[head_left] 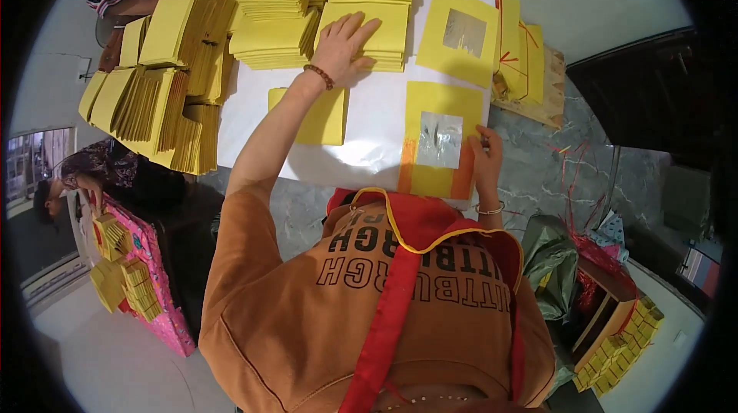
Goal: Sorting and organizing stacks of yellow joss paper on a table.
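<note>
Head view: two foil-centred yellow sheets (pixel 440 140), left hand (pixel 344 48) on stack (pixel 367 32).

Bundles of yellow paper sheets (pixel 280 9) stacked in blocks across top of white table (pixel 369 124). More bundles, fanned on edge (pixel 165 105), at table's left end. Bundle tied w/ red string (pixel 519 48) at right, on a wooden block. Loose yellow squares w/ silver foil centre: one upper right (pixel 459 34), one nearer w/ orange side strips (pixel 440 142). Small yellow packs piled on pink box (pixel 127 274) lower left; another row of yellow packs (pixel 619 355) lower right. No screens or signs seen.
</note>
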### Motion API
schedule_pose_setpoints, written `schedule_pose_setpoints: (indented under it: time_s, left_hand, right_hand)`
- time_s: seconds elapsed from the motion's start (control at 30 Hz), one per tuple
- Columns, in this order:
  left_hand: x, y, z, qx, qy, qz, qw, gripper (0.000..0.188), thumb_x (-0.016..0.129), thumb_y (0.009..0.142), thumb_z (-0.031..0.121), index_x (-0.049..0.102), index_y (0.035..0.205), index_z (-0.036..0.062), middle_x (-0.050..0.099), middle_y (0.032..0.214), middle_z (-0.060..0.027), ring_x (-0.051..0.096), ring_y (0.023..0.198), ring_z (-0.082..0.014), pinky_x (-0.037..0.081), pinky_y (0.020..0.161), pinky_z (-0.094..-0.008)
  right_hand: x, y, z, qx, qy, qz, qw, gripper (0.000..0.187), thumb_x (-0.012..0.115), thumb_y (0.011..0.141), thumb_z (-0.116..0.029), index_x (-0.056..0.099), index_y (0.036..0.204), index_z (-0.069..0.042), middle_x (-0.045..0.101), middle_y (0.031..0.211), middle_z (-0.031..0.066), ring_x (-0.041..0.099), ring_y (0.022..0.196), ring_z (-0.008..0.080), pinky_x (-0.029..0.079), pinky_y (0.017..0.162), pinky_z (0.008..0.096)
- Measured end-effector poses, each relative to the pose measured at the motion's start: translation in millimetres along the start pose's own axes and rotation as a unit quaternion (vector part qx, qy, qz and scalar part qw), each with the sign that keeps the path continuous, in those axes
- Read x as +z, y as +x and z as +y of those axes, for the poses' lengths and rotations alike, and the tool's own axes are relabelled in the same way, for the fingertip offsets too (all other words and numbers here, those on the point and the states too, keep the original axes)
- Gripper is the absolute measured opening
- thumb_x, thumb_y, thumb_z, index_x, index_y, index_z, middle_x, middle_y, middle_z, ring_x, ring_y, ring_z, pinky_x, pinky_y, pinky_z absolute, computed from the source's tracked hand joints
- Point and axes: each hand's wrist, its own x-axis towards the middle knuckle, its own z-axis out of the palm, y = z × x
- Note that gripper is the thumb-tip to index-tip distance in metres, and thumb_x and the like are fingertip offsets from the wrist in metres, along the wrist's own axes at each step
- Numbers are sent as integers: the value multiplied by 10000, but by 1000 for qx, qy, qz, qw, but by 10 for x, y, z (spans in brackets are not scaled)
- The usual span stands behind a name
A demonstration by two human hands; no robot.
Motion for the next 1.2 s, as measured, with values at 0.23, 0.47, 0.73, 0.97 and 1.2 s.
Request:
schedule_pose_setpoints:
  time_s: [0.23, 0.47, 0.73, 0.97, 1.2]
  left_hand:
    - [77, 4, -206, 57, -2, 0, 998, 531, 597, 811, 361, 452, 1268, 135, 500, 1234, -107, 481, 1087, -284, 386, 885, -419]
    - [113, 33, -222, 108, 21, 17, 994, 456, 541, 860, 248, 425, 1291, 158, 562, 1145, -99, 549, 951, -284, 454, 791, -382]
    - [-4, 57, -163, 173, 158, -28, 972, 423, 539, 842, 189, 481, 1228, 350, 425, 1271, -94, 586, 783, -253, 524, 645, -337]
    - [20, 55, -171, 218, 145, 13, 965, 426, 610, 786, 292, 514, 1200, 329, 429, 1251, -76, 581, 799, -273, 531, 651, -360]
    - [-5, 51, -103, 209, 166, -13, 964, 448, 593, 780, 199, 509, 1199, 336, 366, 1326, -115, 586, 826, -273, 538, 647, -373]
  right_hand:
    - [-15, -68, 10, -3, 4, 12, 1000, 242, 614, 799, -89, 599, 1035, -38, 513, 1000, 52, 481, 804, 135, 415, 742, 254]
    - [27, -75, 16, -12, -5, 36, 999, 234, 612, 804, -106, 604, 1032, -53, 521, 1005, 50, 494, 838, 140, 417, 755, 256]
    - [170, -17, -222, -106, -209, 99, 967, 270, 638, 746, -208, 619, 1011, -160, 543, 1119, 57, 510, 1027, 279, 399, 848, 385]
    - [211, -85, -70, -116, -131, 85, 981, 252, 642, 744, -187, 621, 993, -152, 572, 1057, 63, 521, 987, 275, 408, 842, 385]
    - [183, -79, -8, -137, -87, 78, 984, 239, 645, 733, -140, 630, 969, -111, 578, 1045, 71, 520, 984, 276, 417, 845, 367]
